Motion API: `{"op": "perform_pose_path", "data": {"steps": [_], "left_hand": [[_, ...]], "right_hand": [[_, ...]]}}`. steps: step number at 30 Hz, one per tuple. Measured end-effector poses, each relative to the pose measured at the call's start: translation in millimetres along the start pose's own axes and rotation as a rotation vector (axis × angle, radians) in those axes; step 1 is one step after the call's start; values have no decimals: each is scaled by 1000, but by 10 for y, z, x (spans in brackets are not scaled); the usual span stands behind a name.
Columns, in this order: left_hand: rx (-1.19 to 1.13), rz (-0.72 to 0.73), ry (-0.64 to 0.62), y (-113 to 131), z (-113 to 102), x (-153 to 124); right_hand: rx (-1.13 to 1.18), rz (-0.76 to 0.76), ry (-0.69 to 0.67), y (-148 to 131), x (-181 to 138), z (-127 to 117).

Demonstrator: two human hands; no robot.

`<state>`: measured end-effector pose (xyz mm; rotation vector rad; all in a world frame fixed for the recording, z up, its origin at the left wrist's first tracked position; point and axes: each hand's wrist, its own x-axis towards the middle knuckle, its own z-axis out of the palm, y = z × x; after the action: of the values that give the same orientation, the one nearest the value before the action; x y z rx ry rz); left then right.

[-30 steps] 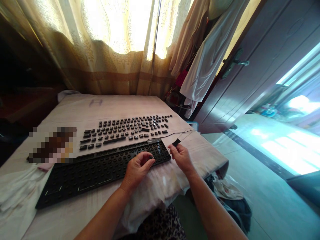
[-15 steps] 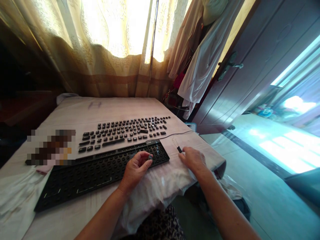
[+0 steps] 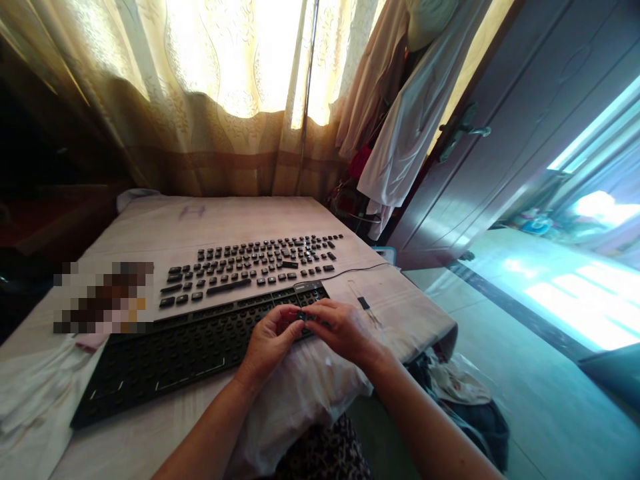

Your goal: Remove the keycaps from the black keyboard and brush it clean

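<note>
Between thumb and fingers, my left hand [image 3: 273, 337] pinches a small black keycap [image 3: 301, 316]. My right hand [image 3: 345, 328] meets it there, its fingertips closed on the same keycap. Both hands are over the right part of a black keyboard [image 3: 170, 360], whose keys are off and whose rows of key posts show. Behind the keyboard, loose black keycaps [image 3: 250, 257] lie in rows on the cloth, with a long space bar [image 3: 229, 287] nearest it. A wire keycap puller [image 3: 363, 303] with a black middle lies on the cloth to the right of my hands.
A pale cloth covers the table [image 3: 405, 313], and a thin cable [image 3: 360, 268] runs across it to the right edge. White fabric [image 3: 35, 387] lies at the left, near a blurred-out patch. Beyond stand a curtain [image 3: 225, 147], hanging clothes and a door [image 3: 480, 133].
My right hand has let go of the keycap puller, leaving it on the cloth, and has moved left to the keycap in my left hand. My left hand has stayed nearly in place.
</note>
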<state>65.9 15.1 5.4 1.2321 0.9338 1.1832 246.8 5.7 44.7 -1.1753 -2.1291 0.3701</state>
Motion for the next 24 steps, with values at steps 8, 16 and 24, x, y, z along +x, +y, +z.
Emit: {"op": "perform_pose_path", "data": {"steps": [8, 16, 24], "left_hand": [[22, -34, 2, 62, -2, -37], [128, 35, 72, -5, -6, -62], [287, 178, 202, -84, -147, -43]], "right_hand": [[-34, 27, 18, -45, 12, 14], [-123, -26, 4, -48, 92, 75], [-393, 397, -60, 1004, 625, -591]]}}
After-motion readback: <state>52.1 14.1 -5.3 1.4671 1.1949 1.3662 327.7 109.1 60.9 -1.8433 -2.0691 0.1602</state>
